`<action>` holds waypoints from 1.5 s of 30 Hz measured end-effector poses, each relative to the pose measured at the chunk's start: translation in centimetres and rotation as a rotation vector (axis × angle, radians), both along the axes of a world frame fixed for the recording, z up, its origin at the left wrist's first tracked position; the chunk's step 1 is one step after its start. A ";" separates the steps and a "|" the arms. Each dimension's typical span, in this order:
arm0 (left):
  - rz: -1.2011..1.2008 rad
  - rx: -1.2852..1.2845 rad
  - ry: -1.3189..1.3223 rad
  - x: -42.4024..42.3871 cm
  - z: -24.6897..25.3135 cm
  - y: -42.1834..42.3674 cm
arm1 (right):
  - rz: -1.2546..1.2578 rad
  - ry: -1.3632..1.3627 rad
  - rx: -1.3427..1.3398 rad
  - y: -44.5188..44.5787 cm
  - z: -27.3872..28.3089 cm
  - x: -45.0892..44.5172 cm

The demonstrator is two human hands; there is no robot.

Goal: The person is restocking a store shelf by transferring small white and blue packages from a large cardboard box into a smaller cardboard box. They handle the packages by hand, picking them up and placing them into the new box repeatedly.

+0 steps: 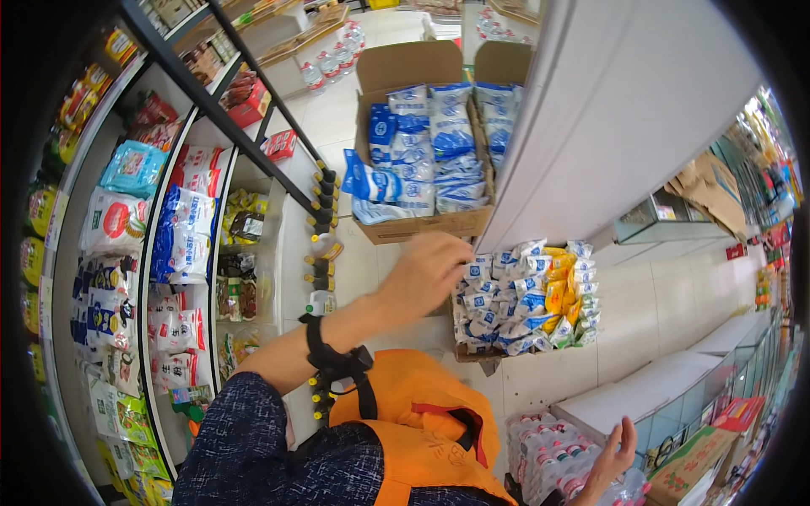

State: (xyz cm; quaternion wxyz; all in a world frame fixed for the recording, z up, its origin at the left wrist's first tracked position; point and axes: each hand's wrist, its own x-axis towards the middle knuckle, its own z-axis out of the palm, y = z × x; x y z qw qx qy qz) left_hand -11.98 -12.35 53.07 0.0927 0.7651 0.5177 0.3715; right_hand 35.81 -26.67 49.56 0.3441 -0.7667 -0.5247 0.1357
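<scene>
My left hand (425, 275), with a black strap (338, 354) on its wrist, reaches across in front of me. Its fingers are bent at the corner of a low carton (484, 354) packed with small white-and-blue bags (479, 300). Whether they touch or pinch anything there is hidden. Yellow bags (557, 288) stand in the same carton. Just beyond the hand is a taller open cardboard carton (417, 231), holding larger blue-and-white bags (450, 120). At the lower right, my right hand (612, 458) is raised with fingers apart and nothing in it, above shrink-wrapped bottles (550, 449).
Store shelves (149, 240) with bagged goods run along my left. Dark bottles with yellow caps (321, 272) line the floor beside them. A white pillar (607, 114) rises at right, partly hiding another carton (500, 66). Glass display cases (683, 392) stand at lower right.
</scene>
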 end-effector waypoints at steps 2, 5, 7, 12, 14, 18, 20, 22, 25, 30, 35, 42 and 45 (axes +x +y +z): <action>0.122 0.008 0.009 -4.1 -0.3 0.5 | 0.134 0.000 0.019 3.7 2.1 -4.2; 0.469 -0.119 -0.061 -11.2 -2.4 1.3 | 0.292 0.119 -0.024 8.0 3.0 -9.6; 0.617 -0.304 -0.043 -15.6 -3.4 2.8 | 0.380 0.190 -0.040 9.6 2.7 -12.0; 0.894 -0.616 0.242 -21.7 -6.1 9.3 | 0.568 0.222 -0.043 11.5 2.9 -20.0; 0.834 -0.742 0.197 -22.4 -7.3 10.9 | 0.616 0.250 -0.074 11.9 3.5 -22.7; 0.689 -0.618 0.217 -26.2 -12.1 14.1 | 0.704 0.267 -0.098 14.3 3.3 -27.7; 0.570 -0.681 0.131 -24.9 -10.4 15.2 | 0.684 0.331 -0.083 16.0 3.2 -31.3; 0.453 -0.846 -0.212 -23.5 -7.6 16.2 | 0.710 0.297 -0.130 18.3 2.6 -35.1; 0.154 -1.029 -0.465 -20.8 -4.6 15.4 | 0.819 0.192 0.045 22.4 2.9 -43.1; -0.212 -1.136 -0.812 -21.3 0.5 14.8 | 0.850 0.146 0.075 26.9 2.0 -52.0; -0.612 -1.130 -0.570 -23.7 3.6 20.4 | 0.544 0.335 -0.051 28.1 0.3 -51.8; -0.067 -0.331 0.323 -31.8 -2.9 34.1 | -0.102 0.791 0.154 27.4 2.1 -47.2; -0.035 -0.390 0.589 -35.2 -7.3 36.5 | -0.072 0.976 0.346 25.5 3.1 -43.9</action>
